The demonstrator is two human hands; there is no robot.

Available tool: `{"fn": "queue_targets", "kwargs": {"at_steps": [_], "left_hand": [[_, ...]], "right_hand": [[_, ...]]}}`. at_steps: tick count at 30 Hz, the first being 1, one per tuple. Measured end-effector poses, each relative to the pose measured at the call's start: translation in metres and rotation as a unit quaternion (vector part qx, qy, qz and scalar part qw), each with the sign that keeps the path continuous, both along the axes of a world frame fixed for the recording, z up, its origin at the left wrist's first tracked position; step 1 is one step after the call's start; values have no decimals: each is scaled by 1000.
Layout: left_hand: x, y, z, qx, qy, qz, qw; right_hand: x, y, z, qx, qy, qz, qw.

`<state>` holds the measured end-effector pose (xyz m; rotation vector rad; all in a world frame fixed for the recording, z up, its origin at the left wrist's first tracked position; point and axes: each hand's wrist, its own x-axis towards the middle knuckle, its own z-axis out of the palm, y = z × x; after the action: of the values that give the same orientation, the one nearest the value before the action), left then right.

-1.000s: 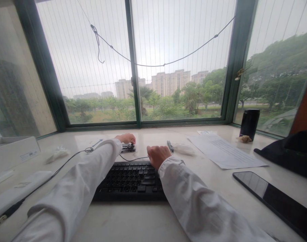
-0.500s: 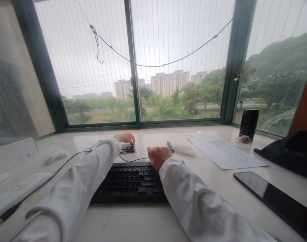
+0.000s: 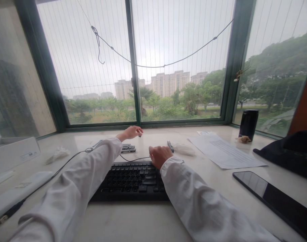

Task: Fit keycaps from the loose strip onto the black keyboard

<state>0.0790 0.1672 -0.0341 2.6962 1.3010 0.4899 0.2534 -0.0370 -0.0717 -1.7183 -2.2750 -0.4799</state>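
A black keyboard lies in front of me; many of its key places show bare sockets, while keycaps sit at its right part. Behind it, loose black keycaps are laid together on the sill. My left hand is raised just above and beyond them, its fingertips pinching a small dark keycap. Over the keyboard's back right edge is my right hand, fingers curled inward; whatever it may hold is hidden. The keyboard's cable runs behind it to the left.
On the right are a printed sheet, a phone, a black cylinder and dark cloth. A clear plastic bag lies beyond my right hand. Left are a white box, a crumpled bag and a flat white case.
My left hand has lifted from the loose keycaps, moving up and slightly right with a keycap between its fingers. My right hand has stayed almost where it was.
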Motion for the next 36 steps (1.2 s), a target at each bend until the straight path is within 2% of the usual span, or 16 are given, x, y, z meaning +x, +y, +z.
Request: {"fn": "queue_targets", "kwargs": {"at_steps": [3,7,11,14,18,23,29,36], "left_hand": [[2,-31,6,-5,-58,-67,996],[-5,-80,6,-57,-118,-136,982],[-21,-123,-3,-109,-166,-157,968],[-34,-142,-14,-143,-187,-139,962],[-44,-151,-26,-156,-210,-97,960],[-46,-147,-40,-181,-262,-30,947],[-48,-144,-49,-229,-298,-35,926],[-41,-157,-44,-241,-322,-55,914]], "right_hand": [[-1,0,0,-4,0,-5,1000],[-2,-1,-1,-5,5,-8,1000],[-4,-3,0,-10,4,-10,1000],[-6,-5,1,-10,6,-9,1000],[-8,-6,1,-11,24,3,1000],[-12,-8,-3,-13,80,38,996],[-18,-10,-7,16,85,55,995],[-19,-9,-10,54,66,55,995]]}}
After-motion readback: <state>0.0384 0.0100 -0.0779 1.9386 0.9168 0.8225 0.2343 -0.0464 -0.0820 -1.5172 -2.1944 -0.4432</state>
